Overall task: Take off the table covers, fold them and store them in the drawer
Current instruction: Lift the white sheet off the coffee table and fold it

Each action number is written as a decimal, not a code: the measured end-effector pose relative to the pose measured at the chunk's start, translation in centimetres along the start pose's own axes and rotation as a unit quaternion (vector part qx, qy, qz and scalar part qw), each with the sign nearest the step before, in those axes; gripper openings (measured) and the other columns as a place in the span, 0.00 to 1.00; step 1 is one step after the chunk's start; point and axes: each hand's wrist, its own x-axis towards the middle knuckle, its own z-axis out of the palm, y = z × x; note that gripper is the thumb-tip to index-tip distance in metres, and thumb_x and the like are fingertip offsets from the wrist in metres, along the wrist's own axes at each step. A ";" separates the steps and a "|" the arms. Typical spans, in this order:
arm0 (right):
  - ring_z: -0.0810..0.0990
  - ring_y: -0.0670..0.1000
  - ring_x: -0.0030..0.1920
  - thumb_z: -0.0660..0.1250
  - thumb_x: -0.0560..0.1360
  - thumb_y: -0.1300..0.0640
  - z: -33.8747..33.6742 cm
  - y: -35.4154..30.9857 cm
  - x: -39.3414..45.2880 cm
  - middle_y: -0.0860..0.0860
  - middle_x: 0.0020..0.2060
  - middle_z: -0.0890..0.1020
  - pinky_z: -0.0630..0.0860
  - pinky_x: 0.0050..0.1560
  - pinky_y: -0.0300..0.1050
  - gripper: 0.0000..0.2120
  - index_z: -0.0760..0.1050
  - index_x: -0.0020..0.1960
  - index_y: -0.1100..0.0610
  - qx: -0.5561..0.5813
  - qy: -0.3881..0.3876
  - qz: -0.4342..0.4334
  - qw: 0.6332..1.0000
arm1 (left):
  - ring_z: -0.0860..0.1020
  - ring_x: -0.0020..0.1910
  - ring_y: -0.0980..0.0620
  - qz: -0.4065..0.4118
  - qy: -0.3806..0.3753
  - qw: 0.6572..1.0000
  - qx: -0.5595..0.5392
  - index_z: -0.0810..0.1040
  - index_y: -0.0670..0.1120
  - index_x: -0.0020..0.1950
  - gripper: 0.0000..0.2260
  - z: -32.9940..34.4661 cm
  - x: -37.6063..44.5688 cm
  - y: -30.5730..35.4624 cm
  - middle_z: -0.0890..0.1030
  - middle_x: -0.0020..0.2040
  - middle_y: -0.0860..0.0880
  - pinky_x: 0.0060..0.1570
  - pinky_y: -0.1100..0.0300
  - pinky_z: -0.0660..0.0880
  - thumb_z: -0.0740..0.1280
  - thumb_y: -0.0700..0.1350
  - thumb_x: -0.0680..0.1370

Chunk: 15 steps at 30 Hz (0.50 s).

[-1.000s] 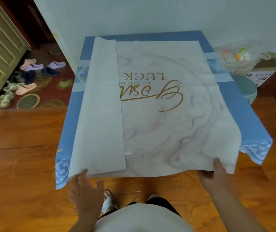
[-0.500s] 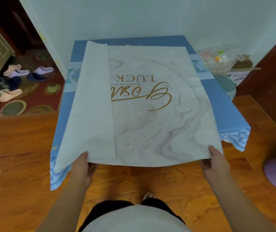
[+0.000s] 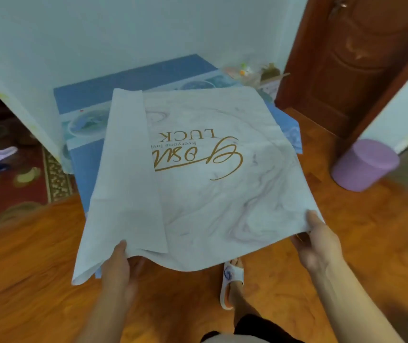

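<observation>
Gripping the near edge of the marble cover [image 3: 213, 199], the left hand [image 3: 120, 271] has its thumb on top and its fingers hidden below the sheet. The right hand [image 3: 318, 246] pinches the near right corner in the same way. The cover stretches away from both hands, sagging between them, and its far part lies on the blue cover [image 3: 133, 78]. A folded strip lies just beyond the left hand.

The white cover [image 3: 198, 184] hides most of the blue cover [image 3: 133, 78] and the surface beneath. Its folded flap cuts off the gold lettering. Fingers of both hands [image 3: 118, 266] lie under its near edge. The right hand [image 3: 319, 246] is motion-blurred. Clutter [image 3: 250, 70] at upper centre is too blurred to identify.
</observation>
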 end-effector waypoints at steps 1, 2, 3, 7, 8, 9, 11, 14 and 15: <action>0.83 0.50 0.52 0.67 0.81 0.54 -1.3 -0.1 -1.7 0.49 0.53 0.84 0.79 0.49 0.51 0.04 0.77 0.55 0.53 0.000 0.008 -0.018 1.000 | 0.79 0.62 0.47 -0.007 -0.009 1.000 -0.005 0.73 0.50 0.72 0.17 -0.6 -1.1 0.1 0.81 0.64 0.49 0.61 0.45 0.77 0.65 0.44 0.83; 0.83 0.50 0.53 0.67 0.81 0.54 -2.6 -0.6 -3.2 0.49 0.53 0.84 0.79 0.48 0.51 0.07 0.77 0.57 0.54 0.002 0.015 -0.032 0.999 | 0.80 0.62 0.47 -0.011 -0.017 1.000 -0.005 0.72 0.49 0.72 0.18 -0.9 -2.2 0.3 0.81 0.64 0.48 0.60 0.45 0.78 0.65 0.44 0.83; 0.84 0.51 0.54 0.67 0.80 0.54 -3.7 -1.3 -4.8 0.49 0.54 0.85 0.79 0.49 0.51 0.10 0.78 0.60 0.54 0.006 0.019 -0.045 0.999 | 0.80 0.62 0.46 -0.014 -0.030 0.999 -0.009 0.72 0.48 0.73 0.18 -0.9 -3.6 0.7 0.81 0.64 0.48 0.60 0.45 0.78 0.65 0.43 0.83; 0.84 0.51 0.50 0.66 0.81 0.56 -7.8 -6.3 -10.1 0.50 0.53 0.85 0.80 0.56 0.54 0.09 0.78 0.59 0.56 0.037 0.052 -0.094 0.994 | 0.80 0.62 0.45 -0.012 -0.114 0.993 -0.016 0.73 0.50 0.73 0.16 1.5 -7.6 2.5 0.81 0.64 0.48 0.62 0.41 0.77 0.63 0.42 0.85; 0.84 0.51 0.48 0.66 0.81 0.56 -8.9 -7.6 -11.1 0.51 0.52 0.85 0.80 0.57 0.54 0.07 0.78 0.57 0.57 0.049 0.060 -0.104 0.992 | 0.80 0.62 0.46 -0.014 -0.140 0.990 -0.020 0.74 0.51 0.72 0.15 2.2 -8.8 2.9 0.82 0.64 0.48 0.62 0.41 0.77 0.62 0.43 0.85; 0.83 0.52 0.47 0.65 0.82 0.57 -9.8 -9.0 -12.2 0.52 0.51 0.84 0.81 0.55 0.53 0.05 0.78 0.54 0.57 0.065 0.069 -0.113 0.989 | 0.80 0.62 0.46 -0.019 -0.163 0.986 -0.027 0.75 0.50 0.70 0.14 3.0 -10.2 3.2 0.82 0.64 0.48 0.62 0.42 0.78 0.62 0.43 0.85; 0.83 0.51 0.44 0.64 0.82 0.57 -12.3 -11.8 -14.1 0.53 0.48 0.83 0.84 0.44 0.48 0.04 0.76 0.51 0.56 0.091 0.088 -0.131 0.983 | 0.81 0.61 0.45 -0.026 -0.195 0.979 -0.053 0.76 0.49 0.64 0.08 4.1 -13.8 3.7 0.82 0.62 0.47 0.64 0.44 0.77 0.61 0.43 0.86; 0.83 0.51 0.40 0.64 0.82 0.58 -16.9 -16.6 -17.2 0.55 0.45 0.81 0.83 0.32 0.46 0.04 0.74 0.48 0.55 0.134 0.102 -0.175 0.970 | 0.82 0.60 0.44 -0.007 -0.240 0.967 -0.089 0.75 0.48 0.62 0.07 6.4 -20.0 4.6 0.82 0.62 0.45 0.65 0.44 0.77 0.62 0.43 0.85; 0.83 0.52 0.41 0.64 0.82 0.59 -18.7 -18.5 -18.4 0.56 0.46 0.81 0.83 0.31 0.47 0.04 0.74 0.48 0.56 0.154 0.104 -0.196 0.963 | 0.82 0.60 0.45 0.011 -0.260 0.961 -0.098 0.73 0.47 0.66 0.10 7.5 -22.2 5.0 0.82 0.62 0.44 0.63 0.44 0.78 0.63 0.42 0.85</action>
